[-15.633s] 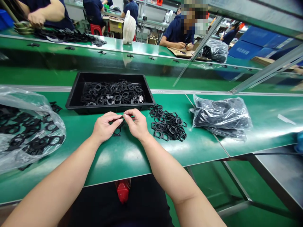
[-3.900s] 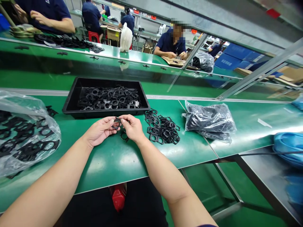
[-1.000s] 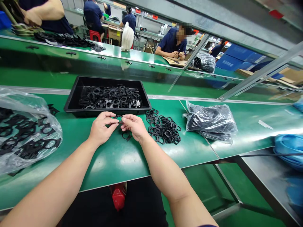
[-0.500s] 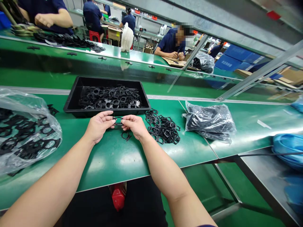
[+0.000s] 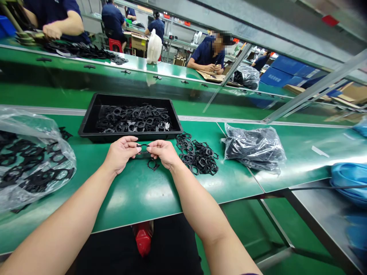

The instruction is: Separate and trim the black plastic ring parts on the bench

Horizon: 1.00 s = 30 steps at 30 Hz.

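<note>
Between my left hand and my right hand is a small black ring-shaped part, pinched at its two sides by my fingertips. Just below it another black ring part lies on the green table. Behind my hands stands a black tray holding many similar black parts. A loose pile of black ring parts lies right of my right hand.
An open clear bag of black parts lies at the left, a closed plastic bag at the right. Beyond, a conveyor carries small dark pieces. A metal post slants at the right; people sit across.
The ring part between my fingers is tilted differently, while my hands stay in nearly the same place. Small pieces on the conveyor have shifted slightly right.
</note>
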### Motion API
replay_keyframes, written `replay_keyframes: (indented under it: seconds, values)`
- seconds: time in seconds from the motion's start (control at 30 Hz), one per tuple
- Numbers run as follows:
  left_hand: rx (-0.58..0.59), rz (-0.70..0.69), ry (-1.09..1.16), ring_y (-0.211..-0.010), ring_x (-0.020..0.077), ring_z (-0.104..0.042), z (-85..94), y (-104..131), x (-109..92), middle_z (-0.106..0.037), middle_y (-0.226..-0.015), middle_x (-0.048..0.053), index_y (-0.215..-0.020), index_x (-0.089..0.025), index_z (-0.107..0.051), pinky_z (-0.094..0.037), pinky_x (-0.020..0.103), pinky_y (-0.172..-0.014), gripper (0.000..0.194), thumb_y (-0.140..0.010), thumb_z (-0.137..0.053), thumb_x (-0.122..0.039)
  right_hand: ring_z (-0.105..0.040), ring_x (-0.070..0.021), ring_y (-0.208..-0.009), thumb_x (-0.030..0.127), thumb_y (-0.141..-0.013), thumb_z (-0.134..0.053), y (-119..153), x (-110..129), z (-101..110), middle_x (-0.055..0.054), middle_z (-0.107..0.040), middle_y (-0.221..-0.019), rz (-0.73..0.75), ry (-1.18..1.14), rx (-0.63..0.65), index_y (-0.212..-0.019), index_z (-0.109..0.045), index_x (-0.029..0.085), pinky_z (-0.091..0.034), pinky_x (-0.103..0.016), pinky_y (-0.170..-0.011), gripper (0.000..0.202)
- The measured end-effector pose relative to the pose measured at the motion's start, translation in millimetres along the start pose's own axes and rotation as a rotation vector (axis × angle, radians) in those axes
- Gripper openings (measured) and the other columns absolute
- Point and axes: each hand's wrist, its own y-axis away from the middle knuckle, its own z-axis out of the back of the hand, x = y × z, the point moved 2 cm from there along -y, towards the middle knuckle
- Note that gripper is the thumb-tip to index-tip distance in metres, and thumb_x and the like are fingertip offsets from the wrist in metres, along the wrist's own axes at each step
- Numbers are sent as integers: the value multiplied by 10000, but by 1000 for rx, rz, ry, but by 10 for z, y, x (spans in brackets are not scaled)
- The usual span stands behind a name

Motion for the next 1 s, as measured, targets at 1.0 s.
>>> replay_keyframes:
  seconds: [1.0]
  values:
    - [-357,-207,-665,-518,153,-525,156,-100,61,-629,-570,23,-635,-209,-609,-330,265,-527,464,-846,-369,-547,-575,-138,-673,360,-626,-728,47,424,-211,-22,-664,-751,87,1173,-14,-789,-668,187,-423,-255,-619,245]
